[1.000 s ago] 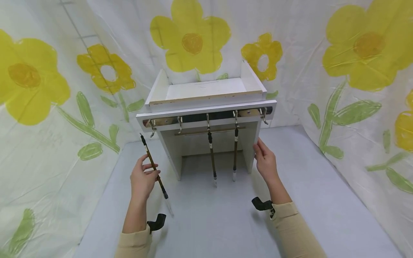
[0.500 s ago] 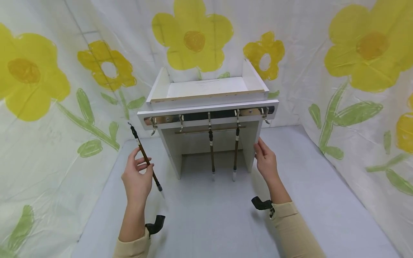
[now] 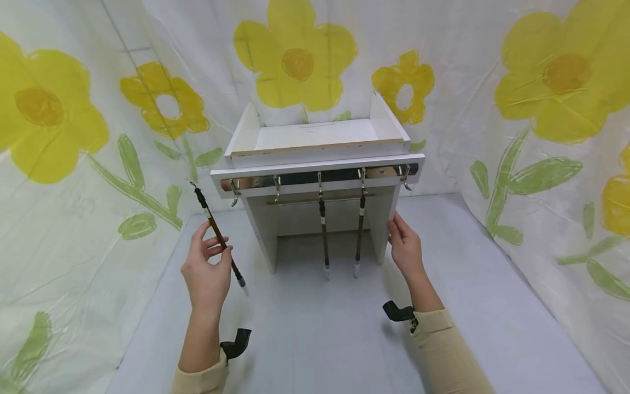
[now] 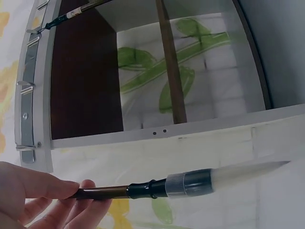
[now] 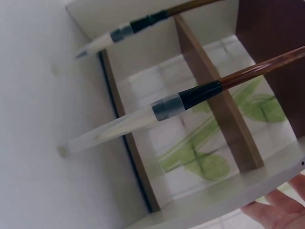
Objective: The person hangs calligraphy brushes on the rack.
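Note:
In the head view, my left hand point(image 3: 205, 273) pinches a calligraphy brush point(image 3: 214, 225) by its brown handle, left of the white rack point(image 3: 317, 163). The brush leans, its hanging loop up and left, its pale bristles down and right. Those bristles show large in the left wrist view, apart from the rack. My right hand point(image 3: 407, 250) touches the edge of the rack's right side panel point(image 3: 386, 224); its fingers point(image 5: 276, 205) lie along the outer face, and the thumb is hidden in the right wrist view. Two other brushes, one central point(image 3: 324, 235) and one farther right point(image 3: 360, 235), hang from hooks.
A metal hook rail point(image 3: 295, 179) with several hooks runs along the rack's front; its two left hooks and the far right one hold nothing. An open shelf point(image 3: 315, 134) tops the rack. A flowered curtain point(image 3: 458, 82) surrounds the pale table point(image 3: 315, 339).
My left hand has moved up and to the left with the brush, mostly in the first half second. My right hand stays at the side panel.

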{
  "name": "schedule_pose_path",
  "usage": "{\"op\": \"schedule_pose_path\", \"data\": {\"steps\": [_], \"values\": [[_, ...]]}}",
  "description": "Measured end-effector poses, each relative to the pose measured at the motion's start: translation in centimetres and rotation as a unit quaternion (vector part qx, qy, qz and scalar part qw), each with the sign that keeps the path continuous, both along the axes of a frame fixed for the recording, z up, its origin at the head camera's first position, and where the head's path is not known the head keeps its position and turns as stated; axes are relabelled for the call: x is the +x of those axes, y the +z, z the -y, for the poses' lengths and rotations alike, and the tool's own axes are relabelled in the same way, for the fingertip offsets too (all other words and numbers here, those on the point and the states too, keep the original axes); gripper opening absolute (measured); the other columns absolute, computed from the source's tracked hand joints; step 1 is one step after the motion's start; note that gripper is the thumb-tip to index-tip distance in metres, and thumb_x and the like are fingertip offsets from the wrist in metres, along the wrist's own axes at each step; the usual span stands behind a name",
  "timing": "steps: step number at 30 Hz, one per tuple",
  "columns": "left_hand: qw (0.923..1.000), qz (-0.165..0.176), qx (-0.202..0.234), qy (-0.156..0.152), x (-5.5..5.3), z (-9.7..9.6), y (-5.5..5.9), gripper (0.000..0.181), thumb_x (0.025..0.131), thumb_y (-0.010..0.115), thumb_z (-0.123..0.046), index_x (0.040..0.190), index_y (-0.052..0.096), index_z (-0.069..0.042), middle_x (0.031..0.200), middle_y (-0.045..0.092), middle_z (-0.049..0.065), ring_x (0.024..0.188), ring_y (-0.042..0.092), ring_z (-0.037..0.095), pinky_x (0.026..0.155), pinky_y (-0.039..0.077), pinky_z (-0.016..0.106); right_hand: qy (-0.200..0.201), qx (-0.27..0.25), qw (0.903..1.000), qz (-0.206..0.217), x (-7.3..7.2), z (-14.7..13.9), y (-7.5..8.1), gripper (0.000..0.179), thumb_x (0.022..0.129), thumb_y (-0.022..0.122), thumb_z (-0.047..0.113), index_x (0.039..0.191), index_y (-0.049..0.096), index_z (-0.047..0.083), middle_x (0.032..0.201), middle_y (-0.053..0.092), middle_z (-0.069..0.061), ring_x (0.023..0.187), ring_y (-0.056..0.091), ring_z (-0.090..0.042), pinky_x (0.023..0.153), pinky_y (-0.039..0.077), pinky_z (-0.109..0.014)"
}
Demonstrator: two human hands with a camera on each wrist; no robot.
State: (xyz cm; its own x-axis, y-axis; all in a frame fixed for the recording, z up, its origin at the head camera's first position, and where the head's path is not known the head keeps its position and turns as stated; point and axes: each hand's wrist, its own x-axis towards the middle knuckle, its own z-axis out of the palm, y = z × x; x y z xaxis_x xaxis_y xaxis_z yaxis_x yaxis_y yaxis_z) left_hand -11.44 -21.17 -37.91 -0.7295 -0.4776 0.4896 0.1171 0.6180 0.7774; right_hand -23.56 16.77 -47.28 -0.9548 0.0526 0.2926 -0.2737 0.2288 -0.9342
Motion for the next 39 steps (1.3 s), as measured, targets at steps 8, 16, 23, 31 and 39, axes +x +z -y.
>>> {"op": "schedule_pose_path", "data": {"steps": [8,16,23,31,39], "values": [[0.999,-0.041,0.004,-0.017,0.3,-0.3,0.4,0.056,0.092,0.066,0.005,0.143,0.054,-0.014,0.108,0.074,0.012,0.094,0.073,0.026,0.069,0.048,0.002,-0.002,0.002,1.0,0.0,0.0,0.0,-0.1,0.055,0.106,0.046,0.046,0.155,0.042,0.022,0.157,0.044,-0.008,0.14,0.048,-0.034,0.1,0.051,-0.047],[0.9956,-0.083,-0.013,-0.04,1.0,-1.4,0.9,0.058,0.09,0.065,0.01,0.142,0.056,-0.013,0.106,0.075,0.012,0.091,0.073,0.023,0.073,0.05,0.006,-0.002,0.003,1.0,-0.004,-0.1,0.0,0.0,0.052,0.107,0.046,0.041,0.155,0.042,0.021,0.157,0.044,-0.009,0.139,0.048,-0.035,0.099,0.051,-0.047],[0.9939,-0.077,-0.004,-0.079,1.4,-2.9,0.8,0.057,0.089,0.064,0.01,0.141,0.056,-0.013,0.104,0.075,0.011,0.088,0.073,0.022,0.074,0.052,0.009,0.004,0.007,0.9999,0.006,0.7,0.3,1.4,0.05,0.109,0.044,0.031,0.156,0.039,0.015,0.157,0.042,-0.014,0.14,0.046,-0.039,0.101,0.049,-0.051],[0.9924,-0.036,0.029,-0.114,1.8,-3.7,0.8,0.059,0.09,0.066,0.006,0.142,0.055,-0.019,0.105,0.074,0.004,0.086,0.073,0.012,0.073,0.056,0.013,0.002,0.0,1.0,-0.004,-0.1,0.0,0.0,0.053,0.107,0.046,0.042,0.155,0.042,0.021,0.157,0.044,-0.008,0.14,0.048,-0.034,0.1,0.05,-0.046],[0.989,-0.001,0.039,-0.142,2.0,-4.1,0.6,0.056,0.091,0.065,0.005,0.14,0.056,-0.02,0.105,0.076,0.005,0.084,0.075,0.018,0.073,0.056,0.013,0.004,-0.003,1.0,0.002,0.0,0.0,0.0,0.053,0.107,0.045,0.042,0.155,0.041,0.02,0.158,0.043,-0.008,0.141,0.046,-0.034,0.101,0.05,-0.046]]}}
